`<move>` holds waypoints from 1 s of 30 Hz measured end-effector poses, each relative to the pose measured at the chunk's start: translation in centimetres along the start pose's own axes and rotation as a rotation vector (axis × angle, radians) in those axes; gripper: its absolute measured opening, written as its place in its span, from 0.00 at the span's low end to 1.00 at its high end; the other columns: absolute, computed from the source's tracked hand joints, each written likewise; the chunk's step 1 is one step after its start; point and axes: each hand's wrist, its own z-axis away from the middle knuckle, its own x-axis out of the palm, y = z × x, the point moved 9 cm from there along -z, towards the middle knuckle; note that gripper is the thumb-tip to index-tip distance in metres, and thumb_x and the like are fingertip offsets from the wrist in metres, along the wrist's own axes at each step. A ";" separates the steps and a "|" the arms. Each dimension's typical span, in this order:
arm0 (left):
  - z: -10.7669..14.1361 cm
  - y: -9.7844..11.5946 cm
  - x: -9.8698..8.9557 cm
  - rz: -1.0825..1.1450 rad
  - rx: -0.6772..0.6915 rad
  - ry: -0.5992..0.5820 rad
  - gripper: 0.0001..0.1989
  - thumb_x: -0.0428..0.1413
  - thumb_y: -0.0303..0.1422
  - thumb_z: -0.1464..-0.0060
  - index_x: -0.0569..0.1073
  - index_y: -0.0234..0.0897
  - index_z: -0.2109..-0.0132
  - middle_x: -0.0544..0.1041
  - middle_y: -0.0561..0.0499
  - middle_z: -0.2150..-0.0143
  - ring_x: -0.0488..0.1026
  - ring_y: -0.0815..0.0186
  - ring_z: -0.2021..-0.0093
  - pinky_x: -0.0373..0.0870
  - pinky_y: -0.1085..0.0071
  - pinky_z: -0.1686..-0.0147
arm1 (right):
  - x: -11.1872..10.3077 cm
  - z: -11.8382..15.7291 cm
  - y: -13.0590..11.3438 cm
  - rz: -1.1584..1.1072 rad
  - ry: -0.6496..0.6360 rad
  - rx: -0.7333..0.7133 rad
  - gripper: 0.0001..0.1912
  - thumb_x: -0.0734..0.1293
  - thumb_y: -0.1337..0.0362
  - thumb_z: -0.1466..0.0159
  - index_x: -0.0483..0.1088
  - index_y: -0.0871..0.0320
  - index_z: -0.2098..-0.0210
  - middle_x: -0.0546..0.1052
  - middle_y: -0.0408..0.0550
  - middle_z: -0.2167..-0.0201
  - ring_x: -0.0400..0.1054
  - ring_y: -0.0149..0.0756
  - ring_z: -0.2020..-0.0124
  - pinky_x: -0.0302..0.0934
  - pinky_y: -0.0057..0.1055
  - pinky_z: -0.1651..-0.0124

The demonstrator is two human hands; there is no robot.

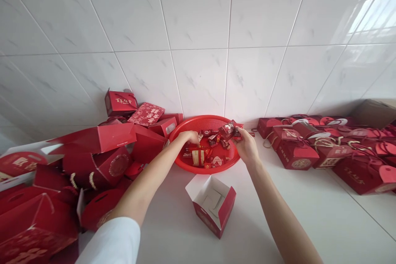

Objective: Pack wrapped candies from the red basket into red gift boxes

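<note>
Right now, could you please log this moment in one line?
left hand: inside red basket; right hand: holding wrapped sweets, basket's right side; open box: empty, in front

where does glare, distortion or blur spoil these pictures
In the head view, window glare washes out the upper right of the tiled wall; in the head view, wide-angle stretch makes the grout lines fan outward; in the head view, print on the small wrapped sweets in the basket is too small to read

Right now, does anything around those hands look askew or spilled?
The red cardboard boxes heaped on the left look askew: they lie tilted over one another, some gaping open, unlike the corded red gift boxes mostly upright on the right. No spill or damage is clear.
</note>
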 end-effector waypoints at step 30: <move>1.3 5.2 -1.5 0.476 0.207 0.054 0.18 0.55 0.13 0.59 0.79 0.34 0.62 0.82 0.50 0.61 0.77 0.68 0.64 0.73 0.75 0.67 | -0.4 -0.4 0.3 0.016 -0.016 -0.023 0.08 0.77 0.61 0.48 0.76 0.55 0.74 0.78 0.43 0.71 0.70 0.36 0.65 0.67 0.32 0.62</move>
